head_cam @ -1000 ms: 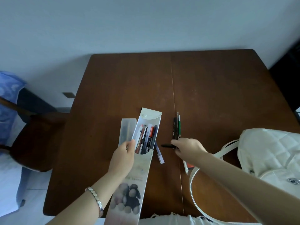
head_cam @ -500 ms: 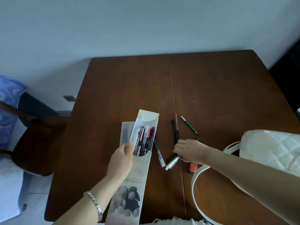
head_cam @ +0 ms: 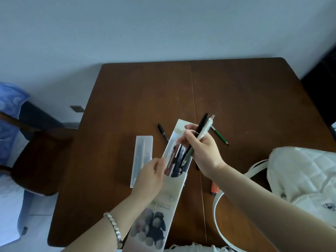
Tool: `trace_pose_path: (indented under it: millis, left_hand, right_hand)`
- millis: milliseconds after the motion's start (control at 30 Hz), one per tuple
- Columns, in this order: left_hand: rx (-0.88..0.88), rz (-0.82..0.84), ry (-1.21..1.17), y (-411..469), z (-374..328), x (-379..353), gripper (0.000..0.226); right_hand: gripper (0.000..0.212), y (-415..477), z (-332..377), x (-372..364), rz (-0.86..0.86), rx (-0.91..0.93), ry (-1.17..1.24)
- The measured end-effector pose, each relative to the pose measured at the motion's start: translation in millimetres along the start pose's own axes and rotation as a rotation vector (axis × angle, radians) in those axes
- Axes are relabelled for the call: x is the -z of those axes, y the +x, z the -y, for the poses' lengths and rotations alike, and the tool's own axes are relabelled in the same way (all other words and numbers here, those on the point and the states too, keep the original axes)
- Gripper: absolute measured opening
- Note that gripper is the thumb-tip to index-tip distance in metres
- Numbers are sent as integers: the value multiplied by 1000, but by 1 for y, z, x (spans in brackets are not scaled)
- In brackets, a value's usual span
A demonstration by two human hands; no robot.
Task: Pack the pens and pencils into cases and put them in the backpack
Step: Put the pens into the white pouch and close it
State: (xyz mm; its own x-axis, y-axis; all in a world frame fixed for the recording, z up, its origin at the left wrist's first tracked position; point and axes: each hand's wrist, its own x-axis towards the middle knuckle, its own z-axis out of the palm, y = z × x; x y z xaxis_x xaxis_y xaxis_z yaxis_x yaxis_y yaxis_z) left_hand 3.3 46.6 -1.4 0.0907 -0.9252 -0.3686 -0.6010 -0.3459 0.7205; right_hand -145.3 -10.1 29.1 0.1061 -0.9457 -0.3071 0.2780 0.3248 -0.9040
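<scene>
A long white pencil case [head_cam: 163,199] with a printed picture is tilted up off the table, and my left hand [head_cam: 151,177] grips its left edge near the opening. Several pens stand inside it. My right hand [head_cam: 201,151] is closed on a black pen and a white pen [head_cam: 201,131], with their lower ends inside the case's opening. A green pencil [head_cam: 220,136] and a black pen [head_cam: 162,131] lie loose on the table. An orange marker [head_cam: 215,188] shows beside my right forearm. The white quilted backpack [head_cam: 305,175] sits at the right.
A translucent case lid [head_cam: 142,157] lies flat on the brown table [head_cam: 138,91], left of the case. The backpack's white strap [head_cam: 217,206] loops over the table's near right part. A dark chair [head_cam: 38,159] stands to the left of the table.
My right hand picked two pens off the table and carried them left into the case's opening. My left hand lifted and tilted the case rightwards, away from the lid. A black pen now lies behind the case.
</scene>
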Motion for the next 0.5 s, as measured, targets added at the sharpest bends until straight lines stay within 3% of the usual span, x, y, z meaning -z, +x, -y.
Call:
trace_pose_path:
  millis: [100,267,500]
  left_hand:
    - [-4,13,-38,-2,-4,2,34]
    - [26,68,-69,-3,-8,0,41]
    - [62,72,-175,-4,-13,-3,42]
  right_hand:
    - [19,1,-1,3,1,-21,3]
    - [39,2,7,8,-110,222,-214]
    - [29,-7,-11,15,5,390,-679]
